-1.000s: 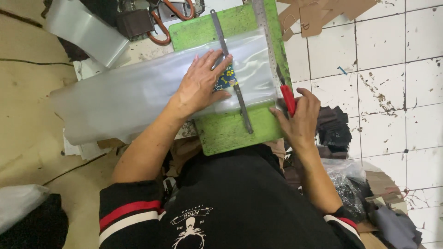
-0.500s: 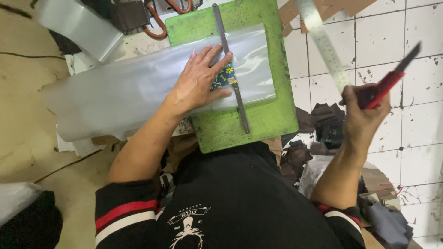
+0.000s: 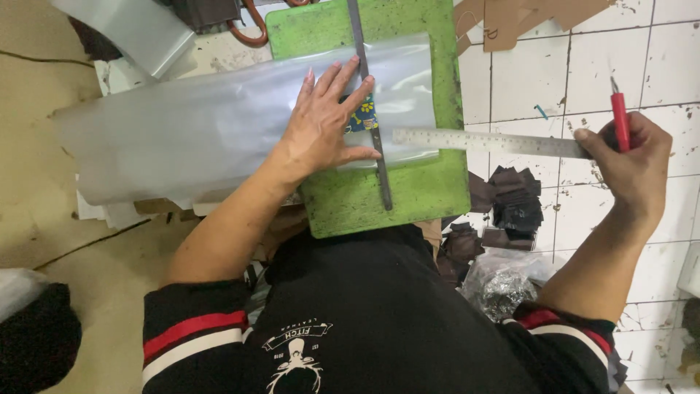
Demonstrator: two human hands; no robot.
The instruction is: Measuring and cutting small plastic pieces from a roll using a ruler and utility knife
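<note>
Left hand (image 3: 321, 124) lies flat, pressing clear plastic sheet (image 3: 197, 135) onto green cutting mat (image 3: 415, 193). Right hand (image 3: 631, 164), off to the right, grips steel ruler (image 3: 485, 142) and, seemingly, red knife (image 3: 620, 120); ruler's long axis points leftward over the sheet.

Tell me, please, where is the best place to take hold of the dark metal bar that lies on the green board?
Probably the near end of the dark metal bar, from the person's side. It lies flat on the green board with that end bare; higher up, the left hand and the steel ruler crowd it.

Green cutting mat (image 3: 426, 191), red knife (image 3: 620, 121), silver ruler (image 3: 488, 142).
</note>
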